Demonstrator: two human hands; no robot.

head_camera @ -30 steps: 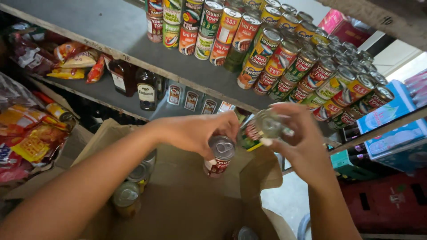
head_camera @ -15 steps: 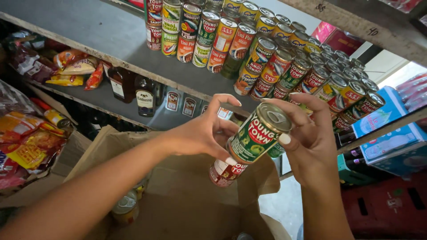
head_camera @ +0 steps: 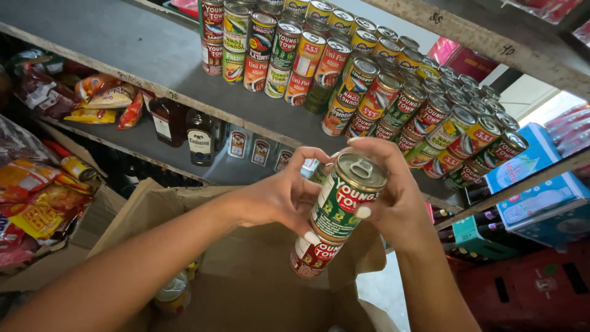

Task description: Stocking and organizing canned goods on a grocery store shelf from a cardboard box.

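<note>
My right hand [head_camera: 402, 203] grips a green-labelled tin can [head_camera: 344, 200] with a pull-tab lid, held upright in front of the shelf. Under it my left hand [head_camera: 276, 197] holds a red-and-white-labelled tin can [head_camera: 312, 255], fingers curled round its top. Both cans are stacked one above the other, just above an open cardboard box [head_camera: 246, 283]. Beyond the hands, rows of tin cans [head_camera: 381, 92] stand stacked on the grey shelf [head_camera: 123, 55].
Several cans lie in the box at lower left [head_camera: 173, 294]. Dark bottles [head_camera: 200, 138] stand on a lower shelf. Snack packets [head_camera: 37, 203] hang at left. Blue cartons [head_camera: 534, 178] sit on a shelf at right, red crates [head_camera: 528, 289] below.
Both hands rose from the box and came closer to me. The green can turned from lying sideways to upright above the red-and-white can.
</note>
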